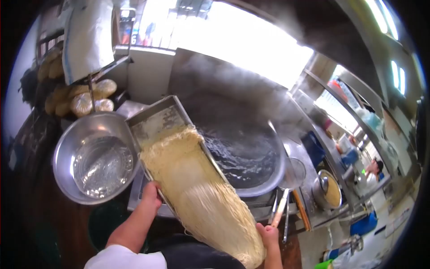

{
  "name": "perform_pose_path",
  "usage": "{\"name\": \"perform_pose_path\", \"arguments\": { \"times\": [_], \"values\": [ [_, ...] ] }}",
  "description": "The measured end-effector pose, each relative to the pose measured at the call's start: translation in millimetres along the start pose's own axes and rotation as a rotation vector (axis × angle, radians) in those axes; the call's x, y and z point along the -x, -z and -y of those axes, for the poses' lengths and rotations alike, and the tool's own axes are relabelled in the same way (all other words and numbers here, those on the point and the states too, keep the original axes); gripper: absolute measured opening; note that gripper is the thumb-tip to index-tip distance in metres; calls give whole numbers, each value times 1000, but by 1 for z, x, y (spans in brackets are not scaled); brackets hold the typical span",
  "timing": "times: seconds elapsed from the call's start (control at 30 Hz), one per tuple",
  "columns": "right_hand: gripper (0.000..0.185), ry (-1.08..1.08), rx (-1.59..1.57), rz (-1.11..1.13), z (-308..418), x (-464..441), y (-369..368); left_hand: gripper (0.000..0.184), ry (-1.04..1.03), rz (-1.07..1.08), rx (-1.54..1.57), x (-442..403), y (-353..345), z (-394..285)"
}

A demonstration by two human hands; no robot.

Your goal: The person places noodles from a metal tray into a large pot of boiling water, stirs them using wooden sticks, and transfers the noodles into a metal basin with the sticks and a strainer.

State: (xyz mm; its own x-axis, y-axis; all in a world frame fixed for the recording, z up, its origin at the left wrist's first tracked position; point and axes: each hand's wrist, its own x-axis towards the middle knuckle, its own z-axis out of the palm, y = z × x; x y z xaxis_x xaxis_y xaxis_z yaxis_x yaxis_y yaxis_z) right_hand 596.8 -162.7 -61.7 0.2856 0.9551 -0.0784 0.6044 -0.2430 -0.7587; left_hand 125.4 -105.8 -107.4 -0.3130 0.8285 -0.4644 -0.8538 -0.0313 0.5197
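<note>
A long metal tray (175, 102) is tilted across the front of me, loaded with pale yellow noodles (201, 193). The noodles leave the tray's far end bare and spread to its near end. My left hand (152, 194) is closed on the tray's left edge. At the near right corner, my right hand (268, 234) is closed at the tray's edge; the fingers are partly hidden. Just beyond the tray's right side is a large wok-like pot (280, 172) of steaming, churning water (242, 154).
A big metal basin (67, 179) with clear liquid stands at the left. Right of the pot lie a wire strainer (294, 172) and long handles (301, 210). A metal bowl (319, 197) sits farther right. Wrapped bundles (83, 104) are stacked back left. Another person (372, 175) is far right.
</note>
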Motion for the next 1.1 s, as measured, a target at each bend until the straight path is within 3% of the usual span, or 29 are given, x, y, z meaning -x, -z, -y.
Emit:
{"name": "perform_pose_path", "arguments": {
  "times": [0.17,0.33,0.53,0.63,0.67,0.9,1.0,1.03,1.1],
  "values": [
    [51,21,-88,30,14,-48,-18,29,17,-58,20,-48,-19,-8],
    [51,-48,107,61,50,-106,-33,8,23,-190,-60,-100,-55,-24],
    [51,-119,-17,170,93,-140,-62,8,48,-188,-119,-149,-68,-48],
    [49,-243,76,260,93,-165,-72,9,40,-187,-144,-166,-64,-57],
    [47,-302,-71,320,100,-168,-75,9,38,-183,-150,-168,-66,-61],
    [48,-286,-80,360,126,-192,-104,12,-10,-130,-149,-229,-50,-80],
    [48,-318,-116,365,136,-204,-112,9,-20,-83,-300,-225,-54,-102],
    [48,-259,-18,321,136,-207,-108,12,-38,-69,-378,-210,-64,-114],
    [47,-147,183,245,132,-205,-104,52,-284,-92,-796,-175,-67,-126]
  ]
}}
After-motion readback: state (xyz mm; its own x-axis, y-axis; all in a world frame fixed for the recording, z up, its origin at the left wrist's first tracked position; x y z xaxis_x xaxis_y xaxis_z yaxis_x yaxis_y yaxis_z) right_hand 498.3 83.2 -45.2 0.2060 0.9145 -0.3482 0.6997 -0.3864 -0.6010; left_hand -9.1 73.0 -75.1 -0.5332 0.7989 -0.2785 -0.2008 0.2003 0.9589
